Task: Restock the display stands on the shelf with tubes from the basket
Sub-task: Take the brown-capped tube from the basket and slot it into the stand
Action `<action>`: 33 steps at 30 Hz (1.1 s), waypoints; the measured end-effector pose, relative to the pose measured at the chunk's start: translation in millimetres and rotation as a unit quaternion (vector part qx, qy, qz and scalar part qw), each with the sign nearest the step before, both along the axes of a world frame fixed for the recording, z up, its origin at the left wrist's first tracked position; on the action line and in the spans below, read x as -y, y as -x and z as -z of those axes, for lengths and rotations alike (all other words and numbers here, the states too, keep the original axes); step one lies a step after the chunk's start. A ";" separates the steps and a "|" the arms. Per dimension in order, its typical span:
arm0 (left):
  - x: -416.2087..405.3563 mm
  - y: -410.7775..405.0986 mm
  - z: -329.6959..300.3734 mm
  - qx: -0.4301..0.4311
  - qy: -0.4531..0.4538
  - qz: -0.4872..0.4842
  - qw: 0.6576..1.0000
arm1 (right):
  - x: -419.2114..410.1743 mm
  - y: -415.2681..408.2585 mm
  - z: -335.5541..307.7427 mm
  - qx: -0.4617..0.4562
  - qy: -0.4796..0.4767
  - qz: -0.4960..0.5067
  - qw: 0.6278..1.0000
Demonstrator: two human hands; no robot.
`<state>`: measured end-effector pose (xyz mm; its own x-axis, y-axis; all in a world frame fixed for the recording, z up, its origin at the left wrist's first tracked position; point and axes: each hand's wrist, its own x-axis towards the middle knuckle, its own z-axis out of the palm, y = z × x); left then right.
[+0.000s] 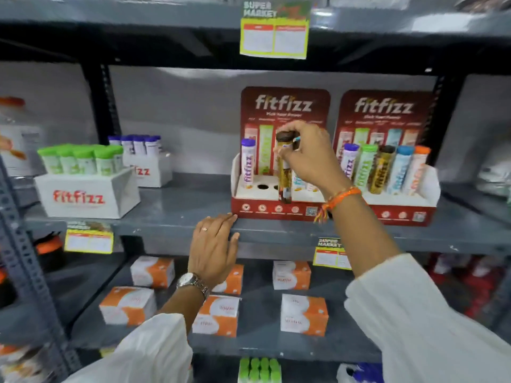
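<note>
Grey shelf (pixel 177 211): brown-capped yellow tube (pixel 284 172).

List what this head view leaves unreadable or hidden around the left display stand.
- Basket: nowhere in the head view.
- Left display stand: right-hand holes hidden by the right hand and its brown-capped tube.
- Shelf price tag: print too blurred.
- Stand's QR code: too small.
</note>
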<state>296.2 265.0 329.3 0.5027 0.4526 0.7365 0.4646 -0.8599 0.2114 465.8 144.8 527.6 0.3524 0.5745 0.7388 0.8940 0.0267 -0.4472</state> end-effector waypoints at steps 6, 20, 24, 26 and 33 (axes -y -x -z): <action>-10.1 -2.5 9.0 0.008 -0.058 -0.014 0.998 | -36.6 -19.7 -15.3 0.054 0.026 0.048 0.997; -21.6 -10.3 20.8 0.023 -0.094 -0.030 0.995 | -47.3 -37.9 -16.4 0.076 0.094 0.082 0.989; -22.1 -10.7 21.6 0.028 -0.092 -0.028 0.995 | -43.7 -31.9 -26.8 0.126 0.143 0.077 0.979; -21.8 -11.2 21.1 0.031 -0.093 -0.026 0.995 | -42.3 -29.5 -31.5 0.148 0.170 0.074 0.972; -17.9 -10.1 19.8 0.020 -0.078 -0.034 0.996 | -41.7 -29.2 -43.5 0.173 0.249 0.059 0.951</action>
<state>306.3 282.9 309.5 0.4443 0.3635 0.8188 0.5161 -0.8510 0.0977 495.1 186.5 571.1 0.2226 0.8552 0.4680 0.9733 -0.2222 -0.0569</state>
